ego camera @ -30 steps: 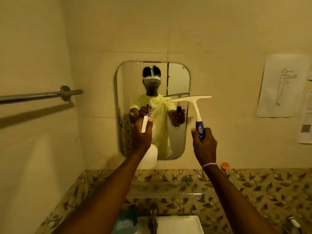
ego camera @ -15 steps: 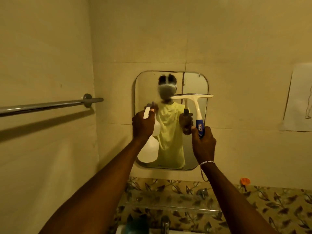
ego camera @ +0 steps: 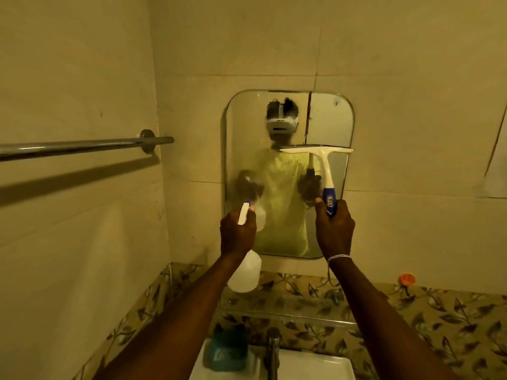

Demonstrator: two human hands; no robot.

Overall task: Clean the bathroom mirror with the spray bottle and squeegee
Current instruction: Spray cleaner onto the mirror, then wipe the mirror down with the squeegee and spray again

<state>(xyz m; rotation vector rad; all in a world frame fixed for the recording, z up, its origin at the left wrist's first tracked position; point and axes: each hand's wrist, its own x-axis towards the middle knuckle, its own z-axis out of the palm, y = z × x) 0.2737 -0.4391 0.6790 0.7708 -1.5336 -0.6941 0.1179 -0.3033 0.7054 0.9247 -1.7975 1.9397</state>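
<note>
Spray bottle (ego camera: 245, 272) (contents unclear) in left hand (ego camera: 237, 233)

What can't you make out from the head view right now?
- Spray bottle: nozzle and neck hidden by the left hand.
- Squeegee: blade contact with the mirror can't be told.
- Mirror's lower half: reflection blurred by mist.
- Sink: cut off by the bottom edge.
- Squeegee handle label: too small.

spray bottle (ego camera: 245, 272) neck: hidden by left hand (ego camera: 238, 233) | sink (ego camera: 315, 366): cut off by bottom edge
</note>
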